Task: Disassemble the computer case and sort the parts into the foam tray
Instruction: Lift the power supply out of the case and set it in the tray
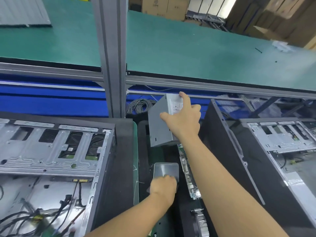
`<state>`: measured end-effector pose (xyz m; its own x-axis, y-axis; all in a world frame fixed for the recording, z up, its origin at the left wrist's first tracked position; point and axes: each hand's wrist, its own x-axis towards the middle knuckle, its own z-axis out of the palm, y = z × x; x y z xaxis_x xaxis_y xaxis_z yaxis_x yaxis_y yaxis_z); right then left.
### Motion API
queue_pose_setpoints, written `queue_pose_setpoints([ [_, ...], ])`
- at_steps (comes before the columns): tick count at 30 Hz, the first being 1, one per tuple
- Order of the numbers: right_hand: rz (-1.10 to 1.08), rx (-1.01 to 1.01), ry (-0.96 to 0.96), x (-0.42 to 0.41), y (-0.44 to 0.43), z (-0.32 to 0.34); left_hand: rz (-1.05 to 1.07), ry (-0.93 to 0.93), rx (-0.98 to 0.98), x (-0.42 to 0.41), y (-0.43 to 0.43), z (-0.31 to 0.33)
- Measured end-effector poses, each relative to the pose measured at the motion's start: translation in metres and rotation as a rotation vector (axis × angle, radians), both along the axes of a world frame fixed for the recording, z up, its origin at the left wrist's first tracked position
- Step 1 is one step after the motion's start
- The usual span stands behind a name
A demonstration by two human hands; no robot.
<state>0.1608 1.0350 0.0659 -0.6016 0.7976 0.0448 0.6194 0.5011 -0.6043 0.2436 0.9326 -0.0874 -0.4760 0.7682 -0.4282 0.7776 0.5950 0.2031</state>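
Between the two open cases, above the black foam tray (143, 159), you hold the grey power supply (160, 127) tilted in the air. Your right hand (184, 120) is spread wide across its labelled face, thumb on one side and fingertips hooked over the far edge. It is not set down yet.

Nearer you, your left hand (163, 187) grips the near edge of a flat silver part (165, 170) in the tray, fingers curled over it. A circuit board (185, 165) stands on edge just beside it.

Sorting looks partway done: some parts are in, and the power supply needs its place. The left case (51, 151) has cables (34, 218) inside, so more stripping probably remains.
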Motion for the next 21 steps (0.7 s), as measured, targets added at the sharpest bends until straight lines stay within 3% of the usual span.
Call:
queue_pose_setpoints([
  [11,0.008,0.119,-0.283,-0.032,-0.003,-0.080,-0.134,-0.019,-0.138,0.007,-0.005,-0.004],
  [21,0.038,0.128,-0.408,-0.061,-0.007,-0.099,-0.124,-0.047,-0.116,-0.007,-0.004,-0.002],
])
